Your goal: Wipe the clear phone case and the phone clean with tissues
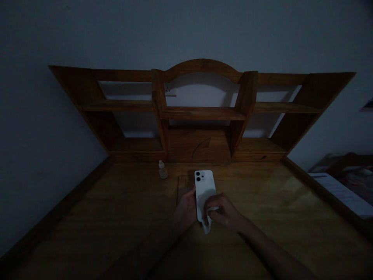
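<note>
A white smartphone (206,186) is held above the wooden desk with its back and camera lenses facing up. My left hand (187,206) grips it along its left edge. Over the lower part of the phone's back, my right hand (223,212) pinches a white cloth or tissue (206,227), whose loose end hangs past the phone's bottom edge. Partly hidden behind my left hand, a flat phone-sized object (182,182) lies on the desk; I cannot tell what it is. A small clear bottle with a white cap (162,171) stands upright to the left.
The wooden desk (116,210) has a raised rim on both sides. Along its back stands a wooden shelf unit (204,113) against the wall, with a wall socket (170,90) behind it. Papers (340,192) and dim clutter lie beyond the right edge.
</note>
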Action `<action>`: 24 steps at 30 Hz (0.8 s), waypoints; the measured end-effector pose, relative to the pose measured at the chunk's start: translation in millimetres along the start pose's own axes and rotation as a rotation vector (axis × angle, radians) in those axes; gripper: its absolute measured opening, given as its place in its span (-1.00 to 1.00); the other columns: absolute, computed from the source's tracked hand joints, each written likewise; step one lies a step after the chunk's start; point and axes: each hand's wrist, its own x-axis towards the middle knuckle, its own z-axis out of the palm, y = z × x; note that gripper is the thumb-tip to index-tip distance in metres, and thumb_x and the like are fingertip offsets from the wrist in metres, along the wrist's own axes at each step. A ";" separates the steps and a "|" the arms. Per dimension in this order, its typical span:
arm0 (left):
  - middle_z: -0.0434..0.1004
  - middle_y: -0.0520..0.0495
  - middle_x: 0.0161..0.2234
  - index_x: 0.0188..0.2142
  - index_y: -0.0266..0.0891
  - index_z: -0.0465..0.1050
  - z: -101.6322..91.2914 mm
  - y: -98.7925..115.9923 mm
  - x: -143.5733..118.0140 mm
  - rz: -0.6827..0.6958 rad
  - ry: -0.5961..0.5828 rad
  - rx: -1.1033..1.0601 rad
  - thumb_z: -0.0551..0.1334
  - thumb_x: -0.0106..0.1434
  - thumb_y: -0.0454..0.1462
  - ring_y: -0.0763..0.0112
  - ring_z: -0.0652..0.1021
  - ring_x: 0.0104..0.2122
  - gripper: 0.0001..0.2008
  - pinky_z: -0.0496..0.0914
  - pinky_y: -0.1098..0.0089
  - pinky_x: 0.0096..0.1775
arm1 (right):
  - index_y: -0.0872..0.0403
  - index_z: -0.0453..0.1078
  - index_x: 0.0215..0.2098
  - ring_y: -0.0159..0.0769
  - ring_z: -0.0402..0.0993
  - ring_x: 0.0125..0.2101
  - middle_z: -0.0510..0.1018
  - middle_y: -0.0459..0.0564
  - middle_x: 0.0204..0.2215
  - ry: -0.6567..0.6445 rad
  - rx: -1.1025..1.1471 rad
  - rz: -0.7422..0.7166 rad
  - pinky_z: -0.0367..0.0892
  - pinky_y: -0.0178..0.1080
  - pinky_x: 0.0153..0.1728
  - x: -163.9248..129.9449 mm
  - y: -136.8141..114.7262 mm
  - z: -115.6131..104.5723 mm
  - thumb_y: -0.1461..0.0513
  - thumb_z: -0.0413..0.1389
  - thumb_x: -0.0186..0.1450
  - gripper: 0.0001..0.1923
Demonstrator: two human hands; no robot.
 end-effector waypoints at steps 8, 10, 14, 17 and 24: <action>0.59 -0.21 -0.30 -0.18 -0.35 0.51 -1.0 1.3 -1.3 -0.015 0.011 0.023 0.11 0.35 -0.12 0.17 0.57 -0.28 -0.66 0.39 0.25 -0.15 | 0.07 0.46 -0.58 -0.30 0.49 -0.51 0.57 -0.04 -0.57 0.136 -0.125 -0.007 0.37 -0.29 -0.37 1.2 -0.3 -5.4 0.22 0.03 0.26 -0.69; 0.60 -0.22 -0.29 -0.15 -0.36 0.52 0.3 1.5 -1.4 -0.027 0.016 0.013 0.12 0.34 -0.12 0.14 0.58 -0.23 -0.66 0.38 0.23 -0.10 | 0.06 0.45 -0.61 -0.29 0.47 -0.52 0.54 -0.05 -0.59 0.236 -0.156 -0.006 0.36 -0.27 -0.39 1.0 2.1 -8.2 0.24 0.03 0.23 -0.71; 0.61 -0.21 -0.26 -0.11 -0.34 0.51 0.0 0.8 -0.6 -0.006 0.016 0.001 0.18 0.31 -0.12 0.11 0.58 -0.17 -0.67 0.35 0.22 -0.04 | 0.07 0.49 -0.53 -0.26 0.49 -0.46 0.57 -0.04 -0.52 0.434 -0.189 0.033 0.35 -0.25 -0.35 -0.5 10.7 -17.1 0.29 0.00 0.24 -0.74; 0.61 -0.20 -0.24 -0.10 -0.33 0.50 -0.7 0.5 -0.7 0.003 0.024 -0.002 0.20 0.30 -0.12 0.11 0.57 -0.14 -0.68 0.34 0.21 -0.02 | 0.07 0.55 -0.34 -0.21 0.55 -0.30 0.63 -0.01 -0.34 0.550 -0.137 0.073 0.39 -0.20 -0.21 -0.3 16.7 -22.2 0.27 -0.03 0.33 -0.71; 0.61 -0.22 -0.17 0.00 -0.34 0.45 1.5 0.8 -1.7 0.016 0.014 -0.026 0.15 0.34 -0.09 0.11 0.57 -0.12 -0.61 0.34 0.20 0.00 | -0.02 0.49 0.04 -0.13 0.40 0.15 0.54 0.00 0.08 0.550 -0.088 0.076 0.19 0.01 0.23 4.5 25.2 -18.3 0.15 -0.01 0.42 -0.68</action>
